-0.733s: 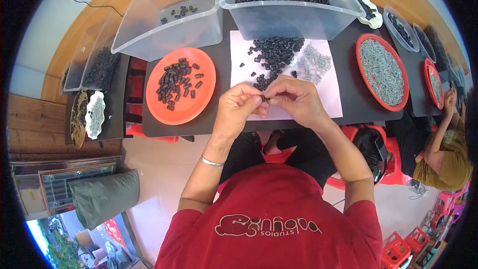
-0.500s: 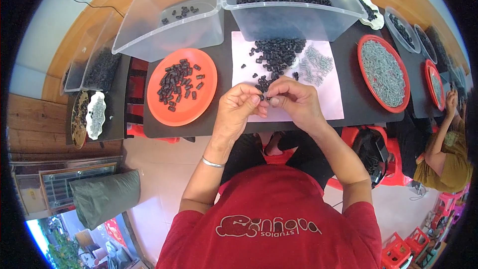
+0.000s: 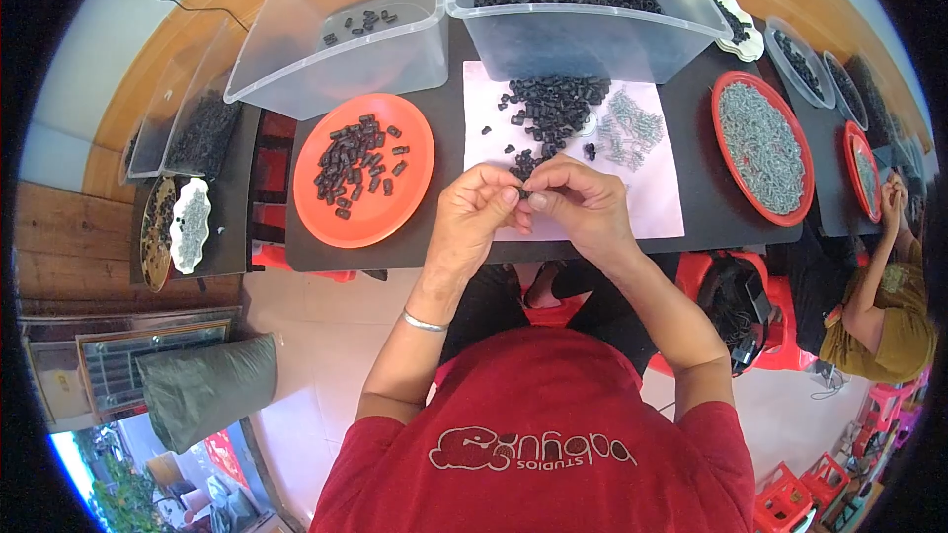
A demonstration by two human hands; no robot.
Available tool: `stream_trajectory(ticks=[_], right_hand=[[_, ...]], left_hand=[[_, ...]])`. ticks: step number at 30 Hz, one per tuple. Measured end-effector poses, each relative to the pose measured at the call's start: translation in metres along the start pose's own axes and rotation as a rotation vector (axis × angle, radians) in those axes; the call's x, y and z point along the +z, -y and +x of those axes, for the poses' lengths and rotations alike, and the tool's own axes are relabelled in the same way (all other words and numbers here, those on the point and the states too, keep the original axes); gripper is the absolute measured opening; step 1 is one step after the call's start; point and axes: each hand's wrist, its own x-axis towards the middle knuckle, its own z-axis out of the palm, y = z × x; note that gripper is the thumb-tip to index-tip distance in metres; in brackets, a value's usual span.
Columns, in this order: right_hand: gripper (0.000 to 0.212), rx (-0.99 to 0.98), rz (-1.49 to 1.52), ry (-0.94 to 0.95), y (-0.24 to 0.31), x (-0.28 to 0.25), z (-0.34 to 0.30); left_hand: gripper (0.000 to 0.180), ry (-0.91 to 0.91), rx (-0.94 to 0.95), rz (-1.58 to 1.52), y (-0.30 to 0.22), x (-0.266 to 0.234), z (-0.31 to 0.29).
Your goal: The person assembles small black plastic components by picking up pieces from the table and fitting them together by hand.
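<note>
My left hand (image 3: 476,209) and my right hand (image 3: 585,199) meet over the near part of a pale pink sheet (image 3: 647,207). Between their fingertips they pinch a small black plastic part (image 3: 523,193); the fingers cover most of it. Just beyond my hands lies a heap of loose black parts (image 3: 558,111). To its right on the sheet is a small spread of silver screws (image 3: 629,133). An orange plate (image 3: 395,207) to the left carries black cylindrical pieces (image 3: 346,170). A red-rimmed plate (image 3: 718,109) to the right is full of silver screws (image 3: 762,153).
Two clear plastic bins stand at the back: one (image 3: 336,74) with a few black pieces, another (image 3: 592,39) heaped with them. White scalloped plates (image 3: 748,42) sit at back right. At far right a co-worker's hands (image 3: 894,197) are over another table. A red stool (image 3: 780,316) holds a black bag.
My fingertips have drawn closer together around the small black part. The co-worker's hands at far right have shifted slightly. The whole view has moved a little.
</note>
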Motion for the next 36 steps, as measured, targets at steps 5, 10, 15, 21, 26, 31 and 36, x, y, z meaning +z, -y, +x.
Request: stream_trajectory(ticks=[5, 10, 15, 21, 26, 31, 36], right_hand=[[0.013, 0.067, -0.052, 0.027, 0.008, -0.008, 0.0], [0.01, -0.097, -0.309, 0.133, 0.02, -0.014, -0.002], [0.01, -0.183, -0.313, 0.106, 0.015, -0.014, -0.003], [0.011, -0.206, -0.324, 0.113, 0.014, -0.016, -0.001], [0.021, 0.087, -0.027, 0.215, 0.011, -0.022, -0.001], [0.038, -0.077, -0.237, 0.449, 0.016, -0.03, 0.007], [0.037, -0.074, -0.191, 0.511, 0.014, -0.032, 0.011]], left_hand=[[0.006, -0.005, 0.003, 0.066, -0.002, 0.002, 0.0], [0.003, -0.014, -0.048, 0.154, -0.005, 0.005, -0.003], [0.003, 0.01, -0.074, 0.176, -0.007, 0.007, -0.002], [0.003, -0.006, -0.093, 0.188, -0.008, 0.008, -0.003], [0.006, 0.073, -0.093, 0.182, -0.006, 0.004, -0.004], [0.025, 0.076, -0.128, 0.182, -0.009, 0.009, -0.002], [0.045, 0.084, -0.134, 0.266, -0.01, 0.012, -0.002]])
